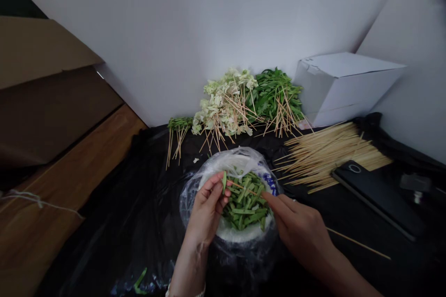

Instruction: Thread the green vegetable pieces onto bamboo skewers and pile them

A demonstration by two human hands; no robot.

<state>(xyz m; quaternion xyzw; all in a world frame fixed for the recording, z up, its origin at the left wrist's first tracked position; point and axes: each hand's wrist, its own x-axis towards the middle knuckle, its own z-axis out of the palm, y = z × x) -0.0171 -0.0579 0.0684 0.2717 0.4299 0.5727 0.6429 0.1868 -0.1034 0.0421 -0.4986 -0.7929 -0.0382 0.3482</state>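
My left hand (210, 202) pinches a short piece of green bean (224, 183) upright between thumb and fingers. From the other side, my right hand (296, 220) grips a thin wooden skewer (244, 189), whose tip meets the bean piece at my left fingers; how far it goes in is hidden. Both hands are above a bowl (237, 235) lined with clear plastic (191, 190). Many cut green bean pieces (245, 211) lie in it.
Behind the bowl lie skewered pale cabbage (223, 95), leafy greens (275, 88) and a small green bunch (180, 123). To the right are loose skewers (334, 148), a phone (376, 195), a single skewer (358, 242) and a white box (348, 88). Black plastic (132, 213) covers the surface.
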